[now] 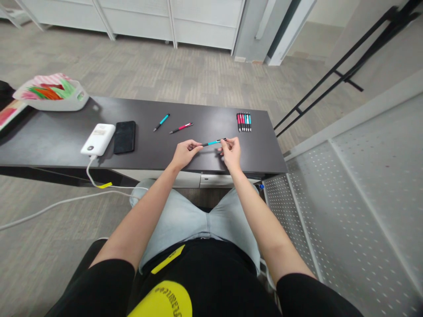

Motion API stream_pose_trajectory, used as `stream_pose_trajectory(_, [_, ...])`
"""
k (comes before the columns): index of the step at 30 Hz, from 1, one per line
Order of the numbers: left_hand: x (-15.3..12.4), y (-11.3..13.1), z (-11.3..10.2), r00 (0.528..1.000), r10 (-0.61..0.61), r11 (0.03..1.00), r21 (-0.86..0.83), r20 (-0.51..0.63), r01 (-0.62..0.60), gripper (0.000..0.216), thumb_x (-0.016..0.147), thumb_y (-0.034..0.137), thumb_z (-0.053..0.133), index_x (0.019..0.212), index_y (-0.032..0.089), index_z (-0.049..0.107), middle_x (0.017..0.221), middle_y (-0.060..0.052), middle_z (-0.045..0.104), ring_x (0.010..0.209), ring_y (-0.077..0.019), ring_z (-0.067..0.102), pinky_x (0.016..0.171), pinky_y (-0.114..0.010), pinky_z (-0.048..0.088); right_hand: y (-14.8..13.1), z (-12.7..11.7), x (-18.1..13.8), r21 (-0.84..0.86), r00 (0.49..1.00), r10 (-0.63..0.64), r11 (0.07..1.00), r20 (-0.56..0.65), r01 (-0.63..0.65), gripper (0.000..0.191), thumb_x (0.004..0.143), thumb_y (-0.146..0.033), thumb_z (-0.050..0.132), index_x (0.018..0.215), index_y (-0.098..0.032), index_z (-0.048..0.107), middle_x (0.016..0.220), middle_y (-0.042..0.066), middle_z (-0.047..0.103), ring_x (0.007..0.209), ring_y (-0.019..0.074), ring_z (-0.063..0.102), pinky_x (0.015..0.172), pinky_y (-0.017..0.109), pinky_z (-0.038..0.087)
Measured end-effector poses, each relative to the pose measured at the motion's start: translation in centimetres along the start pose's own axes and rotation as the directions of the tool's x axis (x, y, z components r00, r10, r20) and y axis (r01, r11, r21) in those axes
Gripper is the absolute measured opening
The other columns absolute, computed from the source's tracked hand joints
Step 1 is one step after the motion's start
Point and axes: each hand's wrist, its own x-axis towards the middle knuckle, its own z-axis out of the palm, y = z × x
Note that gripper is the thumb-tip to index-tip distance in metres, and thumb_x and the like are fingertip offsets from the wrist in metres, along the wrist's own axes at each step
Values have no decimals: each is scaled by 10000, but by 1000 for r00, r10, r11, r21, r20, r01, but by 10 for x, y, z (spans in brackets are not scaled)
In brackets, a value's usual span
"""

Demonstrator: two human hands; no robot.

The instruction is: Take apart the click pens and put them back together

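Between my two hands, a blue pen (pixel 213 143) with black ends is held level just above the dark table. My left hand (pixel 185 152) pinches its left end. Around the right end close the fingers of my right hand (pixel 231 151). Beyond my left hand lie a loose red pen (pixel 181 128) and a loose blue pen (pixel 161 123), both slanted and apart from each other. To the right of my right hand, several red and blue pens (pixel 243 122) stand side by side in a neat row, touching or nearly so.
On the left of the table (pixel 148 154) are a black phone (pixel 124 137) and a white power bank (pixel 98 139) with a cable running off the front edge. A white basket (pixel 66 105) with colourful packets sits farther left. A perforated grey panel (pixel 357 202) borders the right side.
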Motion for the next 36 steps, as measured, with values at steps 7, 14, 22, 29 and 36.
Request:
stream_pose_trajectory(7, [-1,3,-1,1000,0,997,-72,-22,-2,341,898,532,1096,975,257,910,954,-89,915,884,-276,725,920,-487,629,-12,-11,3,-177,991,-15,984,133,38,309,1089,-294,716,1067,-399,426,1073,14,815,894,257,718,918,417,688])
stream_pose_trajectory(14, [-9,3,2,1000,-12,984,-176,2,13,432,865,601,1114,1009,241,924,975,-101,919,920,-290,758,944,-498,633,-23,-21,-8,-314,894,-26,931,447,184,220,1115,-285,717,912,-349,772,934,18,814,982,279,732,1075,404,581])
stream_pose_trajectory(22, [-10,6,19,1000,-20,965,-262,-4,18,374,1161,611,877,1238,249,929,1005,-82,836,992,-273,751,1097,-486,626,-20,-16,-9,-359,860,-15,905,511,229,430,1232,-348,583,838,-350,756,704,-39,586,769,248,618,903,383,539])
stream_pose_trajectory(29, [-9,7,44,990,-37,959,-284,-138,-4,309,1255,545,786,1167,257,855,1172,-106,807,987,-241,727,1112,-450,628,-17,-14,-8,-400,869,-34,878,494,261,418,1217,-442,619,804,-378,650,772,-1,648,888,302,753,927,424,641])
stream_pose_trajectory(36, [-6,2,66,964,-45,954,-298,-261,-36,385,1298,607,702,1200,251,810,1326,-156,823,1073,-241,803,1161,-437,647,-13,-8,-6,-441,897,-48,859,439,262,318,1208,-443,622,894,-388,630,899,12,738,1003,323,799,1041,459,704])
